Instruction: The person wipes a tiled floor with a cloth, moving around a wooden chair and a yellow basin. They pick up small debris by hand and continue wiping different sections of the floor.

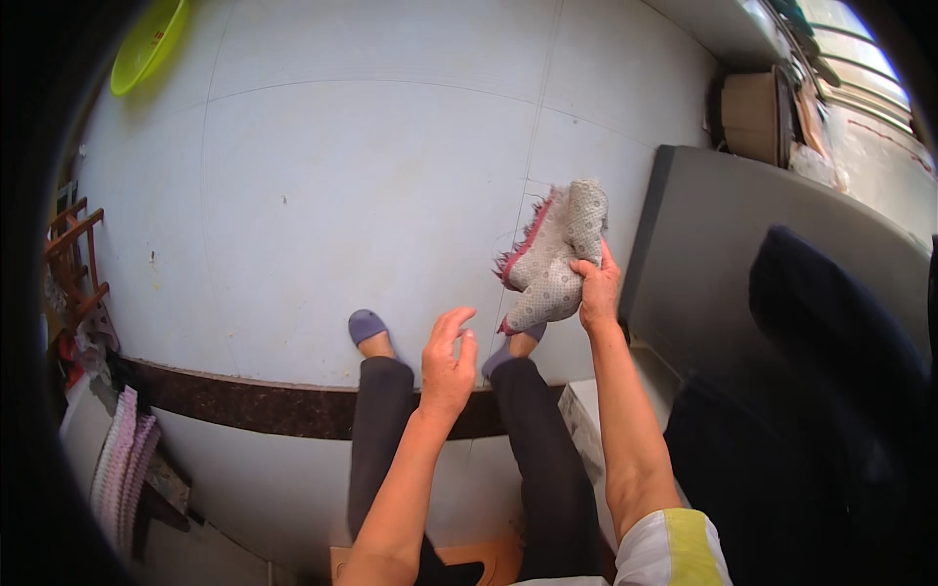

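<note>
My right hand (600,288) grips the side of a bunched grey mat (554,294) with a dotted backing and a frayed dark-red edge. One end of the mat is folded over and points away from me. Held off the floor, it hangs over my right foot and partly hides that slipper. To the left of the mat is my left hand (448,360), holding nothing, with its thumb and fingers curved apart. That hand does not touch the mat.
Light tiles cover the floor (330,183), crossed by a dark stone strip (271,404). A yellow-green basin (150,51) stands far left, a wooden rack (77,249) at left. On my right is a grey cabinet-like body (703,220). Orange plastic (502,557) shows beneath me.
</note>
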A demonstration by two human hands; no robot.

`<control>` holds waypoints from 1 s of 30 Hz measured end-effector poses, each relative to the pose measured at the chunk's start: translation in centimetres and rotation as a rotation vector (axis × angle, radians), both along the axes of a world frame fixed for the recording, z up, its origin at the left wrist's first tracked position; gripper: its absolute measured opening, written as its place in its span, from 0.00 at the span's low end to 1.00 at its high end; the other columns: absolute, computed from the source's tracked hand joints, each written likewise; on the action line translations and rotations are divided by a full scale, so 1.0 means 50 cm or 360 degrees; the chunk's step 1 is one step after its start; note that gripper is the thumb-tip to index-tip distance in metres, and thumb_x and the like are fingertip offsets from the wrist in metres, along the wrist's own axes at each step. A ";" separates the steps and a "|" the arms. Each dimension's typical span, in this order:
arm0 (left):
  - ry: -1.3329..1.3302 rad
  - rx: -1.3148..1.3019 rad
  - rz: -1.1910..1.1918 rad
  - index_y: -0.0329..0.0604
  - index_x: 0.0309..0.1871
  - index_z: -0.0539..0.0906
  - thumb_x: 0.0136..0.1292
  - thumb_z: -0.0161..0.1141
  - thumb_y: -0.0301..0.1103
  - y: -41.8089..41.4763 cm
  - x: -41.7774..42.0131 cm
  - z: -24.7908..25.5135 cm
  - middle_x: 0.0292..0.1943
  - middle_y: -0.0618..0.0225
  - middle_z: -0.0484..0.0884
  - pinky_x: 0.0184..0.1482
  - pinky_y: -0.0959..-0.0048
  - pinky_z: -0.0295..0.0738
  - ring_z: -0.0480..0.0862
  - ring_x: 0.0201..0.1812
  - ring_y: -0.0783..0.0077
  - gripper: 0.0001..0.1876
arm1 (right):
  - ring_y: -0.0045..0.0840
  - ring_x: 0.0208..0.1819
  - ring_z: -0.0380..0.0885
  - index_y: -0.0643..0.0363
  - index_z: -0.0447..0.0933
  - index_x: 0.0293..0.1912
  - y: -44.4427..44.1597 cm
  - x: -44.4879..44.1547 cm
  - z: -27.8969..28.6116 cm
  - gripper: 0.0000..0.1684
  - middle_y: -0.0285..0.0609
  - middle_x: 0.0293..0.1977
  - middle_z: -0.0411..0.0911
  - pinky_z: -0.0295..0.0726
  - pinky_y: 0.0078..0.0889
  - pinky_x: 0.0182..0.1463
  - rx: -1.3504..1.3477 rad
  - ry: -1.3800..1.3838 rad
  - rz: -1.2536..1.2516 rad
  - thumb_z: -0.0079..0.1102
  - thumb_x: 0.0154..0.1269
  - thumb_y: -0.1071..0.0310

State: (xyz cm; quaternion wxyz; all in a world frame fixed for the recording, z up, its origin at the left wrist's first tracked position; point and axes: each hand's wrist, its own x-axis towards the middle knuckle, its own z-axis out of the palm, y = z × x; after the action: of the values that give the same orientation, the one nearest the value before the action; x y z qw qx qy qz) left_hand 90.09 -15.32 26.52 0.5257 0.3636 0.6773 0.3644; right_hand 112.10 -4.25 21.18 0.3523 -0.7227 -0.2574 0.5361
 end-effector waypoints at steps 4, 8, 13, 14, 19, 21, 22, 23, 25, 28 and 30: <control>0.0030 0.0254 -0.0264 0.38 0.65 0.73 0.66 0.54 0.25 0.071 0.129 -0.156 0.64 0.52 0.74 0.68 0.61 0.66 0.72 0.66 0.52 0.22 | 0.30 0.55 0.77 0.67 0.70 0.66 0.059 0.102 -0.116 0.38 0.46 0.55 0.79 0.72 0.29 0.62 0.0075 -0.0329 0.0171 0.57 0.52 0.79; -0.0126 0.0333 -0.0473 0.42 0.73 0.64 0.67 0.57 0.30 0.129 0.287 -0.272 0.72 0.51 0.65 0.74 0.58 0.56 0.62 0.74 0.50 0.31 | 0.32 0.56 0.78 0.67 0.71 0.65 0.136 0.238 -0.218 0.38 0.52 0.54 0.80 0.72 0.28 0.63 0.0186 -0.0701 0.0272 0.58 0.50 0.76; -0.0256 0.0303 -0.0674 0.41 0.76 0.58 0.66 0.57 0.31 0.146 0.381 -0.403 0.74 0.49 0.59 0.76 0.55 0.52 0.56 0.76 0.48 0.35 | 0.48 0.64 0.72 0.63 0.70 0.66 0.176 0.364 -0.334 0.37 0.58 0.62 0.74 0.67 0.37 0.68 0.0112 -0.1355 0.0481 0.61 0.57 0.64; -0.0265 0.0300 -0.0712 0.40 0.76 0.57 0.66 0.57 0.31 0.145 0.386 -0.429 0.75 0.48 0.58 0.76 0.55 0.51 0.56 0.76 0.48 0.36 | 0.47 0.66 0.70 0.62 0.69 0.67 0.167 0.380 -0.365 0.37 0.57 0.64 0.72 0.66 0.37 0.69 0.0081 -0.1464 0.0528 0.61 0.59 0.61; -0.0195 0.0486 -0.0891 0.38 0.76 0.55 0.66 0.58 0.31 0.176 0.447 -0.537 0.75 0.48 0.55 0.72 0.51 0.56 0.56 0.76 0.45 0.37 | 0.53 0.71 0.56 0.42 0.57 0.75 0.139 0.449 -0.527 0.43 0.43 0.74 0.58 0.52 0.66 0.71 -0.0070 -0.1498 0.0255 0.58 0.65 0.45; -0.0207 0.0484 -0.0897 0.39 0.76 0.55 0.66 0.58 0.31 0.181 0.450 -0.575 0.75 0.47 0.54 0.74 0.52 0.54 0.55 0.76 0.45 0.38 | 0.51 0.71 0.57 0.39 0.59 0.74 0.142 0.403 -0.542 0.40 0.40 0.73 0.59 0.54 0.68 0.69 -0.0130 -0.1596 0.0215 0.59 0.65 0.47; -0.0248 0.0488 -0.0885 0.39 0.77 0.55 0.66 0.58 0.31 0.188 0.456 -0.591 0.76 0.47 0.54 0.75 0.53 0.53 0.54 0.76 0.45 0.38 | 0.50 0.70 0.57 0.39 0.60 0.73 0.142 0.401 -0.546 0.40 0.40 0.73 0.59 0.55 0.68 0.68 -0.0117 -0.1626 0.0219 0.59 0.64 0.47; -0.0289 0.0493 -0.0874 0.40 0.77 0.55 0.66 0.58 0.31 0.195 0.462 -0.605 0.76 0.47 0.54 0.76 0.55 0.51 0.53 0.77 0.45 0.37 | 0.50 0.70 0.58 0.40 0.61 0.73 0.145 0.397 -0.550 0.40 0.40 0.73 0.60 0.56 0.67 0.68 -0.0103 -0.1655 0.0223 0.59 0.64 0.48; -0.0333 0.0448 -0.0900 0.40 0.77 0.53 0.66 0.59 0.31 0.205 0.482 -0.625 0.76 0.45 0.52 0.76 0.54 0.50 0.52 0.77 0.45 0.39 | 0.50 0.67 0.62 0.41 0.64 0.71 0.147 0.391 -0.560 0.38 0.43 0.71 0.62 0.61 0.66 0.64 0.0008 -0.1763 0.0259 0.61 0.63 0.50; -0.0260 0.0376 -0.0840 0.39 0.77 0.51 0.64 0.62 0.31 0.198 0.476 -0.633 0.77 0.42 0.49 0.77 0.55 0.49 0.49 0.78 0.44 0.42 | 0.48 0.63 0.65 0.43 0.66 0.70 0.158 0.305 -0.576 0.38 0.45 0.69 0.65 0.66 0.62 0.61 0.0214 -0.1815 0.0445 0.62 0.62 0.51; -0.0058 0.0435 -0.0707 0.37 0.77 0.48 0.63 0.64 0.31 0.180 0.448 -0.647 0.76 0.39 0.48 0.77 0.56 0.47 0.49 0.78 0.42 0.45 | 0.46 0.61 0.66 0.45 0.67 0.70 0.176 0.211 -0.571 0.37 0.45 0.67 0.66 0.68 0.59 0.58 0.0323 -0.1799 0.0599 0.63 0.61 0.53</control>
State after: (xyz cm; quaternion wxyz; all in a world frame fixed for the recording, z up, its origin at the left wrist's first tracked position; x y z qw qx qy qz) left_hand 112.51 -6.30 -5.83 0.5509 0.5645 0.5156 0.3347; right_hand 122.63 4.53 -7.35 0.1274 -0.8004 -0.5780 0.0949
